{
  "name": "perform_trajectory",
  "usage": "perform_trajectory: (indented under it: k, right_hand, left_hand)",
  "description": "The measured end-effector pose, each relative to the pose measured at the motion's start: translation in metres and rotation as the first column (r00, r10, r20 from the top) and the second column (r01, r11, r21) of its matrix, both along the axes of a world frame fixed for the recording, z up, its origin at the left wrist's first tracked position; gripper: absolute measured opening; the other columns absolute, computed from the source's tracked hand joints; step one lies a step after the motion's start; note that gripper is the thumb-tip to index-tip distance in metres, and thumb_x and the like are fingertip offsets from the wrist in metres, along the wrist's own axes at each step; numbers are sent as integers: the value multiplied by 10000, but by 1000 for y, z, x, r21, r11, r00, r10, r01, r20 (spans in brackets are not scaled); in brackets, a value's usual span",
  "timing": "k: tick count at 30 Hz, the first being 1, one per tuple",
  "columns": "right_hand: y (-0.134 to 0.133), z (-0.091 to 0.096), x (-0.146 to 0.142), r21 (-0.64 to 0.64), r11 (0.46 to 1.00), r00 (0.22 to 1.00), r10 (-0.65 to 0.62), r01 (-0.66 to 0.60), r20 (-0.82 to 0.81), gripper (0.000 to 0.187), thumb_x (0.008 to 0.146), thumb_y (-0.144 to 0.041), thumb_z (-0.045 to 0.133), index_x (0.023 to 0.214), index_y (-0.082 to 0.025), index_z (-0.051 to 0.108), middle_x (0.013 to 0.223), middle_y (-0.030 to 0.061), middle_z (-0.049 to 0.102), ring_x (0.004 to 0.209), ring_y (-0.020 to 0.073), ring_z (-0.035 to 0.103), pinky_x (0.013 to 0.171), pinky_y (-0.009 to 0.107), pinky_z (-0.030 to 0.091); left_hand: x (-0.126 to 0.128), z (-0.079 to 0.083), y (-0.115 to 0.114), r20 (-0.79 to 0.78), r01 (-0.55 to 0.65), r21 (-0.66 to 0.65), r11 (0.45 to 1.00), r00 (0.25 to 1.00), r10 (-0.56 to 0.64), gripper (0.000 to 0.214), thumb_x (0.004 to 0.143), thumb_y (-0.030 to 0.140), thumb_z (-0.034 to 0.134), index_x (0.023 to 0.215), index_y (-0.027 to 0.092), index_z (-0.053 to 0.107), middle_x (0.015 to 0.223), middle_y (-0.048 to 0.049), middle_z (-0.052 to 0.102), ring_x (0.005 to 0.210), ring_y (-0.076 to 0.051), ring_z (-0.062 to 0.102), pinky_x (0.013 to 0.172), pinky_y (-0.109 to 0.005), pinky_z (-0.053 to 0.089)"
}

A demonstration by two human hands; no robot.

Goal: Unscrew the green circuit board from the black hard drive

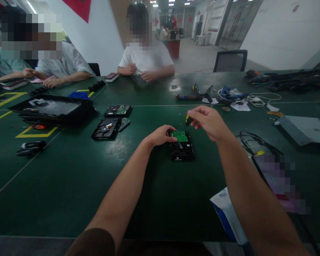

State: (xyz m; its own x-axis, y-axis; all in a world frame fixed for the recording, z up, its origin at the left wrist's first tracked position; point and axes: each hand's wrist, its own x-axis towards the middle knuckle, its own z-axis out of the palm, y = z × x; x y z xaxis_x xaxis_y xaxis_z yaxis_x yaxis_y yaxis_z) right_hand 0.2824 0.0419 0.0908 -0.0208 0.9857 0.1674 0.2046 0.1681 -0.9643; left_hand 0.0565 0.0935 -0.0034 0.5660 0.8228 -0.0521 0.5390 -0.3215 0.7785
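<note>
A black hard drive [181, 151] lies on the green tabletop in front of me, its green circuit board [179, 136] facing up at the far end. My left hand [163, 136] grips the drive's left side, thumb over the board's edge. Above the board's far right corner, my right hand [204, 120] pinches a small screwdriver [187, 120] with a yellow and black handle. The screwdriver points down; whether its tip touches the drive I cannot tell. Some tiny bits, perhaps screws, lie on the table just beyond the drive.
Left of the drive are two more hard drives [106, 128] and a loose circuit board [124, 124]. A black tray [56, 108] stands further left. Cables [233, 95], a grey metal box [305, 129] and a white-blue packet [226, 213] lie right. Several people sit across the table.
</note>
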Motion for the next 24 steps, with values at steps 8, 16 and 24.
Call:
perform_trajectory:
  k: [8,16,24]
  right_hand:
    - [-1,3,0,-75,991,990,99,-107,-98,192,931,-374,655,978,-211,745,1034,68,740,639,92,589,527,229,473]
    - [-2,2,0,-12,994,993,109,-109,-35,233,940,-394,663,1093,-235,737,866,20,678,657,108,602,565,245,477]
    - [1,-2,1,3,1000,1000,10,-10,21,216,869,-407,744,837,-206,672,762,30,687,611,118,590,528,259,457]
  left_hand:
    - [0,-3,2,2,-2,14,1000,1000,2,661,758,422,826,1323,145,621,960,-55,626,803,-193,580,691,-310,450]
    - [-2,-5,4,-5,8,28,1000,1000,-8,654,765,446,818,1321,162,623,962,-45,619,813,-189,582,709,-305,456]
    - [-1,-1,2,-19,-3,1,1000,1000,3,670,764,435,818,1341,161,613,993,-61,627,830,-197,587,710,-313,455]
